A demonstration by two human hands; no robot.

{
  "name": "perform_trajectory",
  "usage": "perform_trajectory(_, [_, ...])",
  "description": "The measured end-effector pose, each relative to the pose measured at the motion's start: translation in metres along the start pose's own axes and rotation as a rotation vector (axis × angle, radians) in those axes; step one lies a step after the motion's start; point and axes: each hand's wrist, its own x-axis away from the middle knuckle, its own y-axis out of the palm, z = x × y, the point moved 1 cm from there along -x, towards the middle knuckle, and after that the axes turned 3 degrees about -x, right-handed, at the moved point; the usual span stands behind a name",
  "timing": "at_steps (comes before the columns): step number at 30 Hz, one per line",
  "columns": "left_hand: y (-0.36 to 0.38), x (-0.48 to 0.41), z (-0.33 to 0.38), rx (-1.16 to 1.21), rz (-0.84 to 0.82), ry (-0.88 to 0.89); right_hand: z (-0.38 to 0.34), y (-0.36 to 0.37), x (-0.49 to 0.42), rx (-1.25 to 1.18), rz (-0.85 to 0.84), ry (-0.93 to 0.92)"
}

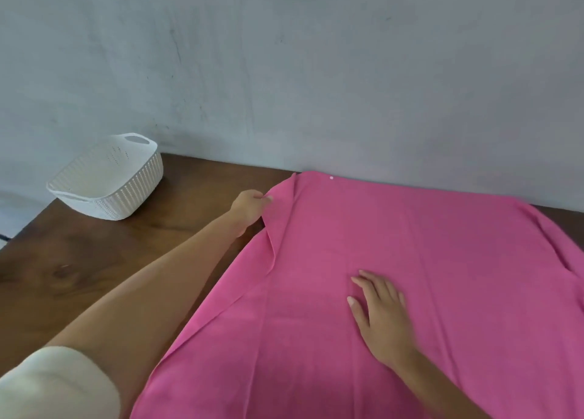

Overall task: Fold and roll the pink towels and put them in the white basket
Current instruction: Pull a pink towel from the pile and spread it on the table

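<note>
Pink towel (410, 276) lies spread flat across the right and middle of the dark wood table (79, 276), far edge up against the grey wall (316, 71); its left edge is folded over in a loose strip. Left hand (249, 205) reaches out to the far-left corner of the towel, fingers (265, 199) curled and pinching the fabric there. Right hand (379, 311) rests palm-down on the towel's middle, fingers straight and slightly spread, pressing the cloth flat. White basket (107, 178) sits at the far-left corner of the table near the wall, tilted, well apart from the towel, nothing visible inside. White sleeve (53, 384) shows on the left upper arm, bottom left.
</note>
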Motion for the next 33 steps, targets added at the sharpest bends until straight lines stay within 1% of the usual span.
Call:
perform_trajectory(4, [0.013,-0.007,-0.007,-0.010,0.020,0.114,-0.001,0.001,0.002,0.005,0.000,0.021])
perform_trajectory(8, [0.027,0.001,0.007,0.088,0.144,0.164,-0.005,-0.001,0.002,0.004,-0.007,0.049])
perform_trajectory(10, [0.036,0.007,0.018,0.110,0.156,0.250,-0.007,-0.002,0.002,0.003,-0.012,0.060])
perform_trajectory(12, [0.049,0.017,0.028,0.073,0.128,0.396,-0.008,-0.003,0.000,-0.013,-0.009,0.070])
perform_trajectory(14, [0.064,0.027,0.032,0.001,0.067,0.535,-0.007,-0.006,-0.008,-0.023,-0.017,0.071])
perform_trajectory(16, [0.080,0.033,0.026,-0.097,-0.026,0.661,-0.006,-0.012,-0.022,-0.049,-0.020,0.074])
perform_trajectory(19, [0.096,0.040,0.011,-0.293,-0.150,0.790,-0.006,-0.027,-0.050,-0.135,-0.014,0.146])
perform_trajectory(21, [0.103,0.046,0.002,-0.342,-0.175,0.818,-0.004,-0.037,-0.074,-0.151,0.002,0.169])
perform_trajectory(25, [0.109,0.050,-0.013,-0.350,-0.108,0.889,-0.002,-0.052,-0.122,-0.201,0.037,0.162])
perform_trajectory(28, [0.111,0.049,-0.025,-0.327,-0.076,0.899,-0.011,-0.054,-0.156,-0.198,-0.028,0.174])
perform_trajectory(31, [0.113,0.049,-0.032,-0.307,-0.072,0.917,-0.025,-0.048,-0.191,-0.179,-0.104,0.117])
perform_trajectory(33, [0.115,0.047,-0.034,-0.295,-0.057,0.933,-0.034,-0.039,-0.212,-0.182,-0.183,0.081])
